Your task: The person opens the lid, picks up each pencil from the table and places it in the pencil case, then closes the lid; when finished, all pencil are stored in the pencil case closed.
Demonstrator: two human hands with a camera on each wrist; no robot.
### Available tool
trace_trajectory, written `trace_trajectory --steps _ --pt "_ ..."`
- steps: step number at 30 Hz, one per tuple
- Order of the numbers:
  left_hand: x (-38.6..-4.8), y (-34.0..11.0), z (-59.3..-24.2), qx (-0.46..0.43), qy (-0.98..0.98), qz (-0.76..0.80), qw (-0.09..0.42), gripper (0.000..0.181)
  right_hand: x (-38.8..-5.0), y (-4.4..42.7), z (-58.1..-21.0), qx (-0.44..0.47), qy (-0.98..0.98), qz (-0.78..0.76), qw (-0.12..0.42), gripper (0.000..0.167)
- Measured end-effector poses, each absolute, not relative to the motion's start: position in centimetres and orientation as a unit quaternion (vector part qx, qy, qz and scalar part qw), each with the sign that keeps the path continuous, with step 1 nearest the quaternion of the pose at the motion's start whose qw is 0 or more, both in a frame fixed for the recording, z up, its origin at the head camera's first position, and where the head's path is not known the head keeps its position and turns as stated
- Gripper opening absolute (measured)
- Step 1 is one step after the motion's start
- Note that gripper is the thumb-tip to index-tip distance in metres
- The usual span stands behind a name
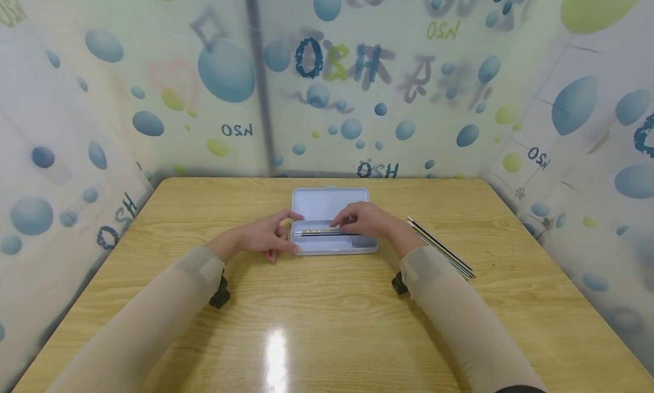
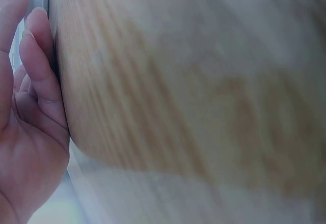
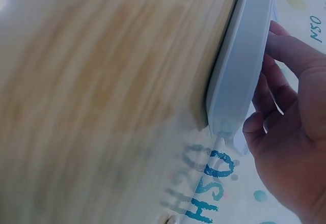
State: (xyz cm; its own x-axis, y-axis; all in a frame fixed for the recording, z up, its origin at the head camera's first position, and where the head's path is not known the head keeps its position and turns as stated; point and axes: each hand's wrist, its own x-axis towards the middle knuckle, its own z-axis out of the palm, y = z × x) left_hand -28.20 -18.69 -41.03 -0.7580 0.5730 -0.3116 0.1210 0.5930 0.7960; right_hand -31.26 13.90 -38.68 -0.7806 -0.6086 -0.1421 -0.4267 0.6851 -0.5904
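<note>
- Nearest the camera, two beige sleeves [image 1: 470,319] run forward and lead to the fingers.
- Patterned sheeting [image 1: 286,126] printed with blue and green ovals and lettering stands beyond and to both sides of the fingers.
- The wooden table [image 1: 327,319] spreads beneath the fingers, with a bright reflection on its near part.
- The pale pencil case [image 1: 321,244] lies on the table between the fingers of both hands, its lid [image 1: 329,201] raised on the side beyond them.
- The left hand [image 1: 258,235] has thumb and index finger spread wide at the case's left end, touching it at the near and far corners.
- The right hand [image 1: 369,218] reaches over the case with bent fingers; whether they pinch anything cannot be told.
- Several loose pencils [image 1: 441,248], dark and yellow among them, lie on the table right of the right fingers, beside the sleeve.
- Pencils in the case [image 1: 319,233] lie lengthwise, from near the left fingers to under the right ones.
- A dark wrist device [image 1: 220,295] sits behind the left fingers.
</note>
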Motion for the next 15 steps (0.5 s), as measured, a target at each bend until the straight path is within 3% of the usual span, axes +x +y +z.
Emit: trace_trajectory --steps 15 --pt "-28.1 -18.6 -41.0 0.212 0.844 0.409 0.276 0.090 -30.0 17.7 -38.3 -0.264 0.907 -0.296 0.140 0.020"
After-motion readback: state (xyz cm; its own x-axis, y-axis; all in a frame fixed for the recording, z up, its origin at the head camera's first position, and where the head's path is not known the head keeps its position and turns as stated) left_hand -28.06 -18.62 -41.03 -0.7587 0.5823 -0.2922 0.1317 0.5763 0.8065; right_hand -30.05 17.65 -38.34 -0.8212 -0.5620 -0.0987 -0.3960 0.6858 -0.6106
